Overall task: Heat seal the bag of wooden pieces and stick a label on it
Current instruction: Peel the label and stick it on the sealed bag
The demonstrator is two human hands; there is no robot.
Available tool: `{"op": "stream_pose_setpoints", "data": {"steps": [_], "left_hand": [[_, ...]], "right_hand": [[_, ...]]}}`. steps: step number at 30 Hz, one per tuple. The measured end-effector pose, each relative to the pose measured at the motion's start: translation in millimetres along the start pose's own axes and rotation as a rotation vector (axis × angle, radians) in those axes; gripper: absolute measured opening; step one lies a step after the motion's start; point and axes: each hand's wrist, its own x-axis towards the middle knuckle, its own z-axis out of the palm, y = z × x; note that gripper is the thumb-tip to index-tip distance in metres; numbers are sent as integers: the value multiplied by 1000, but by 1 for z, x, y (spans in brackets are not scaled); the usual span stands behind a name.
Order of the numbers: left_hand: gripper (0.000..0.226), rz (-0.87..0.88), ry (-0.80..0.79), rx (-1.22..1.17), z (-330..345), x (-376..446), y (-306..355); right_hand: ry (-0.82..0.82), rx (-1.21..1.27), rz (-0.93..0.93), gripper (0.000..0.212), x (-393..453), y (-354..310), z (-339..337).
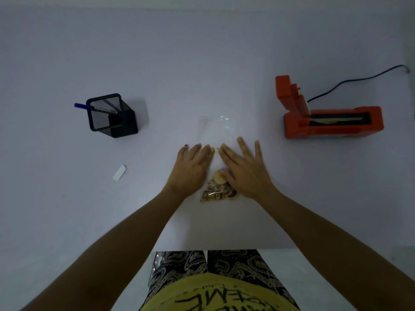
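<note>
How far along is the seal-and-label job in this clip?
Looks done: a label lies on the clear bag, and a peeled backing strip lies to the left. In hand: the left hand and right hand press flat on the bag beside the label, smoothing it. The sealer stands open and empty; whether the bag is sealed cannot be told.

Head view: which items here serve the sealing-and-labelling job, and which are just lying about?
Job: clear plastic bag of wooden pieces; small label between both flat hands, left hand, right hand; open red heat sealer; probably the white backing strip.

Lying about: black mesh pen holder, blue pen.
</note>
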Motion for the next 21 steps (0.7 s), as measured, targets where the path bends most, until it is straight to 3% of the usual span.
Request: {"op": "stream_pose_setpoints", "data": {"steps": [7,10,14,17,21], "left_hand": [[59,0,-11,8,0,4,0],[55,-43,15,2,-2,5,0],[49,-104,130,-93,-8,6,1],[47,-301,199,-224,-16,3,5],[38,-720,159,-644,-19,-3,11]], "right_hand": [[-2,-7,15,63,-8,15,1],[24,113,122,61,-7,6,0],[214,378,339,55,-7,0,-6],[243,716,596,56,-7,-7,-15],[210,1012,810,45,-6,-4,-23]]}}
